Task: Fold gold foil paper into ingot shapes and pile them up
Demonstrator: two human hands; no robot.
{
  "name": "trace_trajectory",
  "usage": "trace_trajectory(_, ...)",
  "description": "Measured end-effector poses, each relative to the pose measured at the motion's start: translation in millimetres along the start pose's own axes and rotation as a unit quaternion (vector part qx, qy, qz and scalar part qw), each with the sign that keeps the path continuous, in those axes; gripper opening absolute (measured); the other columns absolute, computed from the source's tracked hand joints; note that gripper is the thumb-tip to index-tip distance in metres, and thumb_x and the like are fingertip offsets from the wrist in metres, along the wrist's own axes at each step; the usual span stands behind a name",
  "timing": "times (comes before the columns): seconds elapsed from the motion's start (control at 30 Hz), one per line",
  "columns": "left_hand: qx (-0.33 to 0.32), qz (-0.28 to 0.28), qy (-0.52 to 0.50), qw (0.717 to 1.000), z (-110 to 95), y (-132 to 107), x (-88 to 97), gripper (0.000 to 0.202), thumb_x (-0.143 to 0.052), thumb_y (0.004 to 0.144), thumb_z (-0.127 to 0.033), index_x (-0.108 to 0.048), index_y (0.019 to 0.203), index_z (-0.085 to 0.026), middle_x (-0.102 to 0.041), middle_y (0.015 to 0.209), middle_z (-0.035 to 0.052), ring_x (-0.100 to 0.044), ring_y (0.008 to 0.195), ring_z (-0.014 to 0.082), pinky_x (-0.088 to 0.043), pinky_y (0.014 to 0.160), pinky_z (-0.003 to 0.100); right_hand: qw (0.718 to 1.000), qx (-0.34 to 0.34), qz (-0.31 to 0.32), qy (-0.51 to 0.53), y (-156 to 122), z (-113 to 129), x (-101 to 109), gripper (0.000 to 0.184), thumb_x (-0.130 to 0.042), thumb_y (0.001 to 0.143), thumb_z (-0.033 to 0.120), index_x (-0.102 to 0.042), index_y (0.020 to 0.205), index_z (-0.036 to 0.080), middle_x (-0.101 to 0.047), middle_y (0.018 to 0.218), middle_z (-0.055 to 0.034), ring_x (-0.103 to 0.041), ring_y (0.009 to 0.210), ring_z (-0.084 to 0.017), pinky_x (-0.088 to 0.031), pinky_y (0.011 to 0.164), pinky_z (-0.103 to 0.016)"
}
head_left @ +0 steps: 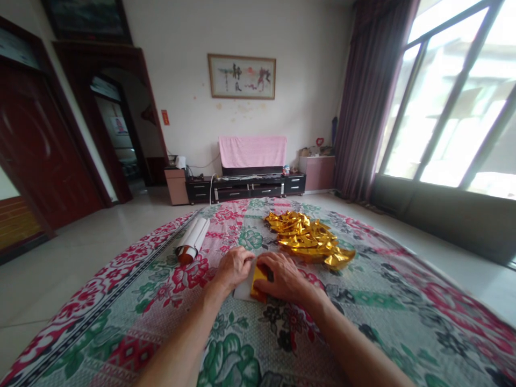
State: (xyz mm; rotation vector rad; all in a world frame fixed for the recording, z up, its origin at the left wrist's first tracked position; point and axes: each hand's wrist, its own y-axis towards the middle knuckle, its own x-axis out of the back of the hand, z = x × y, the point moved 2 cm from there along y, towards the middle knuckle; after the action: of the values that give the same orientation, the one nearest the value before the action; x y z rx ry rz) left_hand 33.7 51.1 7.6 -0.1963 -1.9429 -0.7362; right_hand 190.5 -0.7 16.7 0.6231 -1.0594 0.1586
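Observation:
A sheet of gold foil paper [258, 279] with a white back lies on the patterned cloth in front of me, its right part folded over so the gold side shows. My left hand [236, 267] pinches the sheet near its far edge, fingertips pressed together. Over the folded gold part, my right hand [282, 274] curls with its thumb and fingers gripping the paper. Just beyond my right hand sits a pile of folded gold foil ingots [308, 236]. To the left lies a loose roll of the foil sheets [193, 239], white side outward.
The round table is covered by a floral cloth [229, 357]. Across the room stands a low black TV cabinet [248, 188] with a pink cloth [253, 151] draped above it. A curtain [366, 102] and large windows are on the right, dark red doors [44, 134] on the left.

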Motion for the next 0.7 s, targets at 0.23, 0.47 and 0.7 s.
trace_trajectory(0.23,-0.009,0.004,0.01,1.0,-1.6,-1.2,1.0,0.03,-0.043,0.076,-0.016,-0.07,0.088,-0.023,-0.06,0.078,0.0029,-0.055,0.077,0.0133,-0.043,0.072,0.023,1.0,0.002,-0.008,0.007,0.5,1.6,1.3,0.034,-0.061,0.068,0.038,-0.057,0.098,0.021,-0.058,0.105,-0.003,-0.049,0.094,-0.019,-0.035,0.083,-0.031)
trace_trajectory(0.47,-0.002,0.01,0.002,1.0,-0.8,-1.7,0.1,0.031,-0.043,0.077,-0.016,-0.07,0.088,-0.024,-0.059,0.08,0.003,-0.055,0.077,0.0134,-0.043,0.073,0.024,1.0,-0.007,-0.003,0.002,-0.4,0.7,1.0,0.041,-0.061,0.069,0.04,-0.056,0.106,0.023,-0.056,0.111,-0.0039,-0.048,0.098,-0.021,-0.034,0.086,-0.033)
trace_trajectory(0.7,-0.007,0.014,0.006,1.0,2.1,-0.6,-0.7,0.031,-0.043,0.077,-0.016,-0.07,0.089,-0.025,-0.061,0.081,0.0029,-0.055,0.078,0.0134,-0.043,0.073,0.024,1.0,-0.006,0.005,-0.012,0.9,-0.6,-0.7,0.042,-0.061,0.069,0.041,-0.057,0.105,0.021,-0.055,0.111,-0.0045,-0.048,0.098,-0.021,-0.034,0.087,-0.033)
